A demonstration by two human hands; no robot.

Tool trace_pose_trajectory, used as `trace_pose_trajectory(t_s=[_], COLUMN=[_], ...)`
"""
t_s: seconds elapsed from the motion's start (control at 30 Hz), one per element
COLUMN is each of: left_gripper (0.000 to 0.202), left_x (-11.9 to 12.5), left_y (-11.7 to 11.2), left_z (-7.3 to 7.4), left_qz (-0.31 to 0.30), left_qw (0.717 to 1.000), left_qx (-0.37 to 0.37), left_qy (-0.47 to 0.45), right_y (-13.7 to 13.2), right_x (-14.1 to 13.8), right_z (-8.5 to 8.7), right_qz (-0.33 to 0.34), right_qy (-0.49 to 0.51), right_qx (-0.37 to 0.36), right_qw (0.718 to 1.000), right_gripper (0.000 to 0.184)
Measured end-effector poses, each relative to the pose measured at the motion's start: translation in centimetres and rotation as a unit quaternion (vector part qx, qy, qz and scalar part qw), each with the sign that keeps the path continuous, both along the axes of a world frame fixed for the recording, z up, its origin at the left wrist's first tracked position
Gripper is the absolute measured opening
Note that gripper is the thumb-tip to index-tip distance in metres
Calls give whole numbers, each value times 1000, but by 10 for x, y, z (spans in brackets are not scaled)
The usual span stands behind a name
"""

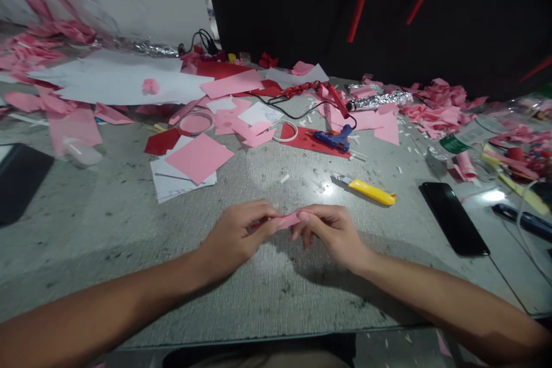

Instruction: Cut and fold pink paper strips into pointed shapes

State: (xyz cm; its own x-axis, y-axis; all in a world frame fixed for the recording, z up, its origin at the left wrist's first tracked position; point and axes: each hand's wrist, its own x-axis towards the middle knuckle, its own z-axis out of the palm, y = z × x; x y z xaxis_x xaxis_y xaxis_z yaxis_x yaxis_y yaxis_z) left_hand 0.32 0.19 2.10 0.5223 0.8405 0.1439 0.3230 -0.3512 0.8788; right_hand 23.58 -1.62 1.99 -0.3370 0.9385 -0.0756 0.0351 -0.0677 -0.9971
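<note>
My left hand (pixel 235 237) and my right hand (pixel 331 233) meet just above the grey table (pixel 129 224) near its front edge. Both pinch a small folded pink paper piece (pixel 288 219) held between their fingertips. The fingers of each hand are curled closed around the ends of the paper, and part of it is hidden under them. A yellow utility knife (pixel 371 191) lies just beyond my right hand.
A black phone (pixel 453 217) lies at the right. A blue glue gun (pixel 333 139) with its black cord rests on red paper. Pink and white sheets (pixel 190 164), tape rings (pixel 196 123) and pink scraps cover the back. A dark object (pixel 19 181) sits at left.
</note>
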Motion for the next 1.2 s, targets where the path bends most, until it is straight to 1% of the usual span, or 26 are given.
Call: trace_pose_trajectory(t_s=[0.13,0.23,0.37,0.5,0.63,0.77,0.83,0.97,1.07,1.2], left_gripper=[29,23,18,18,19,21,23,28,26,23], left_x=[-2,-2,-2,-3,-3,-3,-3,-3,-3,-4], left_y=[-1,-1,-1,-1,0,0,1,1,0,-1], left_z=[1,2,1,1,2,4,3,0,-5,-6], left_qz=[0,9,8,10,12,14,16,30,51,70], left_qw=[999,997,997,998,999,999,999,998,997,996], left_qx=[-48,-72,-60,-41,-28,-15,-20,-41,-53,-60], left_qy=[-15,-27,-43,-36,-33,-33,-35,-36,-34,-14], right_y=[0,1,1,0,0,1,2,3,3,2], right_x=[0,0,1,3,4,5,4,1,0,0], right_z=[-4,-6,-6,-5,-7,-8,-9,-7,-5,-4], right_qz=[-18,-23,-29,-19,-12,-4,-12,-36,-38,-53], right_qy=[17,32,47,64,65,47,31,2,-27,-49], right_qx=[14,2,-17,-21,-6,8,7,-12,-6,4], right_qw=[1000,999,998,998,998,999,999,999,999,997], right_gripper=[30,31,38,51,49,32,27,27,25,35])
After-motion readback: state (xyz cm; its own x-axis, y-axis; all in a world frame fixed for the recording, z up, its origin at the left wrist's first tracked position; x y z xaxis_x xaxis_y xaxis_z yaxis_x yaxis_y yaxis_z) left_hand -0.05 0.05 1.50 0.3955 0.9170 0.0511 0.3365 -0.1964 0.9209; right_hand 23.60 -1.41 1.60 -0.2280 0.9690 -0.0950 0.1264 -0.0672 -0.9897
